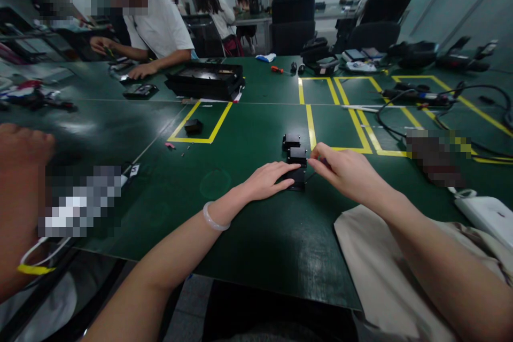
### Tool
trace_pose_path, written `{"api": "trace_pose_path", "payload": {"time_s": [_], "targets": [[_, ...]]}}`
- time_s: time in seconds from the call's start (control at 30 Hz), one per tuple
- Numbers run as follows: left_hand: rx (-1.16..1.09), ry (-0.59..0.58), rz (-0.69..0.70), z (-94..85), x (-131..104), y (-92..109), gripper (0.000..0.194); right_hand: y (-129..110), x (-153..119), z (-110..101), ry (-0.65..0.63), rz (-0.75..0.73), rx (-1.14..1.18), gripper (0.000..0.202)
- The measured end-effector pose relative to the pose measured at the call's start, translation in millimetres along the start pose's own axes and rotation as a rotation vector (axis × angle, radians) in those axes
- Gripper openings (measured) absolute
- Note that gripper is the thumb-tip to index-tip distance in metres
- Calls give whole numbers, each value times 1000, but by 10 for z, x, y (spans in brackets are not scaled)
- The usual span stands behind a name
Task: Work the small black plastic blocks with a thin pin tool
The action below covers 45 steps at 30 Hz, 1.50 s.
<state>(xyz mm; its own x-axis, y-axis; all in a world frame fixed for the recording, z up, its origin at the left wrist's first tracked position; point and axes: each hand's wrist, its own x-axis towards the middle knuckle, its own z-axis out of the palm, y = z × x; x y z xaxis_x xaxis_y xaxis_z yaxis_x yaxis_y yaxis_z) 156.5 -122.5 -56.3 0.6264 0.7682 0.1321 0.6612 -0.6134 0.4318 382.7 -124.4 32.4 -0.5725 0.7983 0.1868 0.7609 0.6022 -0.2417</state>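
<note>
Black, rigid and light-looking, the small plastic module (297,176) lies pinned under the flat, open left hand (269,180) while the right hand (345,171) pinches something unseen at its edge.

On the counter (248,224), three small blocks sit in a row running away from the person: the nearest block (298,177) lies under the left hand (267,180), the middle block (297,155) touches it behind, and the far block (290,141) is beyond. The right hand (344,171) is just right of them. A tray (205,80) lies far behind to the left, and cables (404,112) to the right.
</note>
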Motion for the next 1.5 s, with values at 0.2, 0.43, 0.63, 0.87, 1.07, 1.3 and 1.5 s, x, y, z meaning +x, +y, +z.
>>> {"api": "trace_pose_path", "payload": {"time_s": [0.2, 0.43, 0.63, 0.87, 1.07, 1.3, 1.5], "targets": [[-6, -7, -4, -16, 1, 15, 47, 1, -4, -1, -6, -15, 32, 21], [-15, -13, -9, -13, 0, 10, 47, -3, 2, 2, 7, -12, 0, 22], [-16, -5, -2, 0, 3, -3, 47, -11, -2, -4, 5, -10, 2, 23], [-20, -11, -3, -6, 1, 4, 47, -4, -4, 1, 0, -12, 2, 22], [-12, -8, -5, -5, 2, 1, 47, -5, 0, -5, 2, -7, -42, 28], [-23, -13, -5, -10, 0, 3, 46, 1, -1, 4, 9, -26, 1, 25], [-23, -5, -2, -6, 1, 7, 46, 1, -4, -1, -4, -13, 15, 22]]}}
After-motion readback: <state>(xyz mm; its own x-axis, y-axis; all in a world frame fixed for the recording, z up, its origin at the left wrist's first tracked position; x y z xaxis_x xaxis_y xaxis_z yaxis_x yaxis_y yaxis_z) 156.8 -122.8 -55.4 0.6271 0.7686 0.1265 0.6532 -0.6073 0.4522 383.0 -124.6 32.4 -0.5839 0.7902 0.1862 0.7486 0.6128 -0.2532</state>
